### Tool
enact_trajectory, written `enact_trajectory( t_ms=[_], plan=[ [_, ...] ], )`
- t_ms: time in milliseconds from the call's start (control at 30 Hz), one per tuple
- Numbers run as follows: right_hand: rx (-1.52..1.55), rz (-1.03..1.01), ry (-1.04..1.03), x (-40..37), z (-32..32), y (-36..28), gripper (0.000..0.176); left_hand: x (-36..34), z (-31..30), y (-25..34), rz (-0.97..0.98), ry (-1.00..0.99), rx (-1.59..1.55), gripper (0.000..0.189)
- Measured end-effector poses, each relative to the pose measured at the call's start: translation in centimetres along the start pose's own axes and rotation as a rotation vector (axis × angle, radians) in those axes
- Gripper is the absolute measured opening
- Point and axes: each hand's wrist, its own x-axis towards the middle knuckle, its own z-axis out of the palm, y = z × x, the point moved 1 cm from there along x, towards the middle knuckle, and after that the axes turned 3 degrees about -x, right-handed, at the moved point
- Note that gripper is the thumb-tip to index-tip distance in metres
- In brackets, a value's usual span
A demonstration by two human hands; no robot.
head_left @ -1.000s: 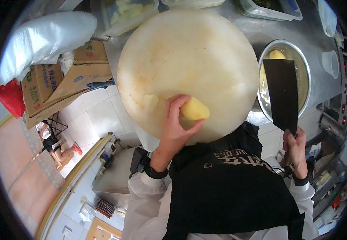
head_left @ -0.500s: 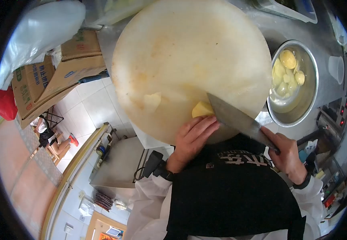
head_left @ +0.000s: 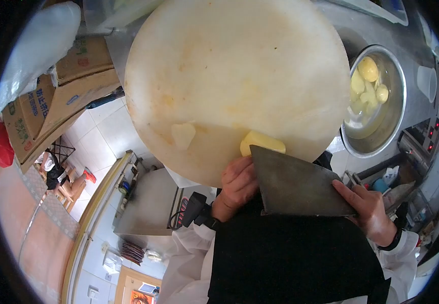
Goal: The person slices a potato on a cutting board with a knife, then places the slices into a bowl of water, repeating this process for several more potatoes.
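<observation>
My right hand (head_left: 369, 210) grips a cleaver (head_left: 300, 185), its broad grey blade turned flat toward me over the near edge of the round cutting board (head_left: 229, 66). Beside the blade's left end, my left hand (head_left: 238, 182) is closed with fingers curled together; the blade hides the fingertips, and what they hold, if anything, is not visible. A cut, peeled yellow potato (head_left: 262, 142) rests on the board just beyond the blade, partly covered by it. Farther left lies a thin pale potato slice (head_left: 183, 136).
A metal bowl (head_left: 403, 101) with peeled potatoes in liquid stands right of the board, with a white cup (head_left: 426, 82) beyond. Cardboard boxes (head_left: 62, 106) and a plastic bag (head_left: 39, 55) are at left. A person (head_left: 60, 175) sits farther off at left.
The cleaver has come back toward me off the potato, its blade turning from edge-on to flat. My left hand has left the potato and curled up beside the blade.
</observation>
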Motion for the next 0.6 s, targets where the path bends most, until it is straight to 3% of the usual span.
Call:
enact_trajectory(
  t_ms=[367, 433, 567, 600],
  plan=[
    [0.042, 0.036, -0.068, 0.5, -0.8, -0.1, 0.086, 0.5, 0.2, 0.3, 0.042, 0.059, 0.041, 0.024],
    [0.078, 0.057, -0.086, 0.8, -1.0, -0.3, 0.084, -0.5, 0.6, -0.1, -0.088, 0.033, -0.052, 0.024],
    [0.087, 0.071, -0.098, 2.1, -0.9, -0.5, 0.081, 0.0, 0.1, -0.1, -0.106, 0.023, -0.084, 0.024],
    [0.087, 0.088, -0.094, 2.6, -0.5, -0.4, 0.079, 1.2, -0.5, 0.2, 0.027, 0.058, 0.018, 0.023]
  ],
)
